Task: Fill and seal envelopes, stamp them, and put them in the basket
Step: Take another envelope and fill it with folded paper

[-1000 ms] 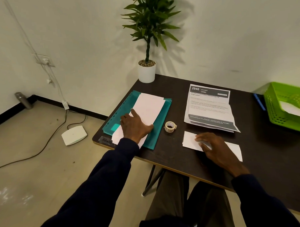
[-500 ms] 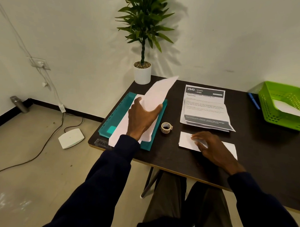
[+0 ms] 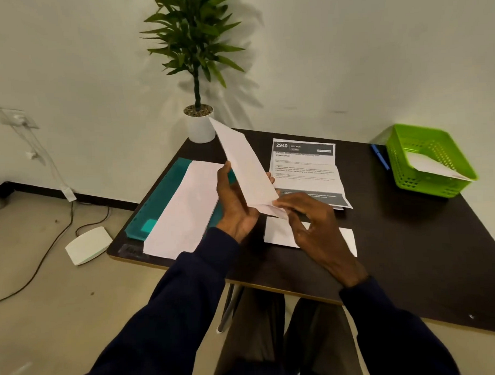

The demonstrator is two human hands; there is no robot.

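I observe a folded white paper (image 3: 247, 165) held up off the tabletop (image 3: 411, 237), tilted, its far corner pointing toward the potted plant (image 3: 195, 57). The left hand (image 3: 235, 204) grips it along its left edge, thumb on top and fingers (image 3: 270, 177) wrapped beneath, clamped on the sheet. The right hand (image 3: 315, 224) meets the paper's near corner, its fingers pinched together on that corner. Directly below the right hand lies a white envelope (image 3: 278, 232) flat on the tabletop, partly covered by the hand. To the left, a stack of white sheets (image 3: 185, 209) rests on a teal folder (image 3: 162, 196). Beyond the hands lies a printed sheet (image 3: 307, 168) headed "2940". At the far right stands a green basket (image 3: 402, 159) containing a white envelope-like item (image 3: 433, 166); a blue pen (image 3: 380, 160) lies just beside it.
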